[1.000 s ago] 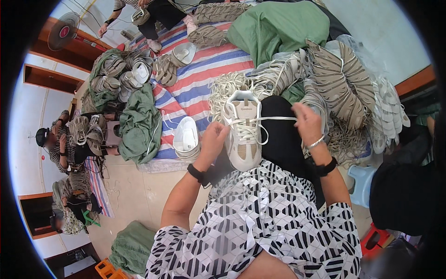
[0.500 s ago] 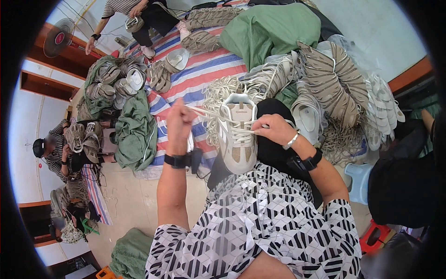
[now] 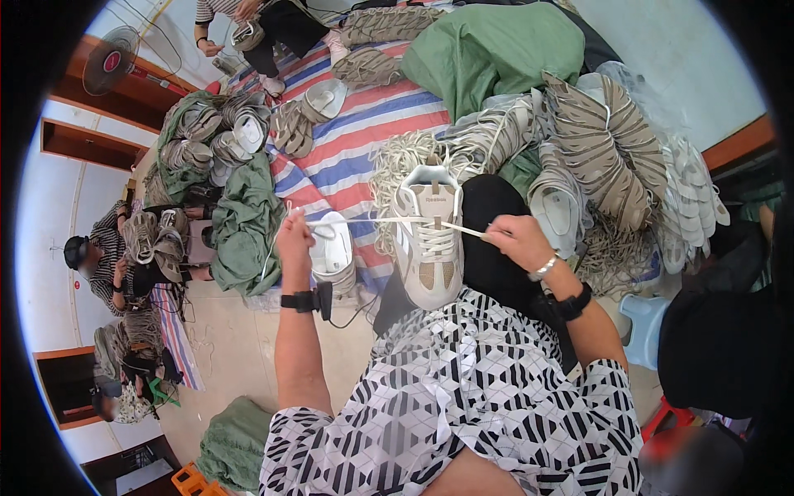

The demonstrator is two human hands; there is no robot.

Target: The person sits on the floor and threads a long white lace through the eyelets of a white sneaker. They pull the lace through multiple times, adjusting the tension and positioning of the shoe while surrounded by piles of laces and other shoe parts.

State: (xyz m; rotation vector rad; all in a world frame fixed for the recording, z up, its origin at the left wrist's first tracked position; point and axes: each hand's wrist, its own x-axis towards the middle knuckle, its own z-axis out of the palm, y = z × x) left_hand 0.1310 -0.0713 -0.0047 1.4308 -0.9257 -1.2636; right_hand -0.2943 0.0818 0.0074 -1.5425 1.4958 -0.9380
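Observation:
A beige and white shoe upper [image 3: 428, 281] rests on my lap, its toe toward me, with cream lacing crossing its front. A shoelace [image 3: 356, 221] runs nearly straight across the tongue from hand to hand. On its left end my left hand [image 3: 295, 240] is closed, well out to the side of the shoe. My right hand [image 3: 521, 241] pinches the other end, over my dark-clothed knee. Just right of my left hand, another pale shoe upper [image 3: 337, 273] stands by the striped sheet's edge.
A heap of loose laces [image 3: 393, 169] lies beyond the shoe. Stacked shoe uppers [image 3: 608, 149] fill the right side. Green cloth [image 3: 496, 50] lies at the back, and a light blue stool [image 3: 638, 331] stands at right. Co-workers [image 3: 103, 256] sit at left with shoe uppers.
My hands have spread apart, the right one moving outward, and the lace is now drawn straight across the shoe. The shoe upper beside my left hand has come into fuller view.

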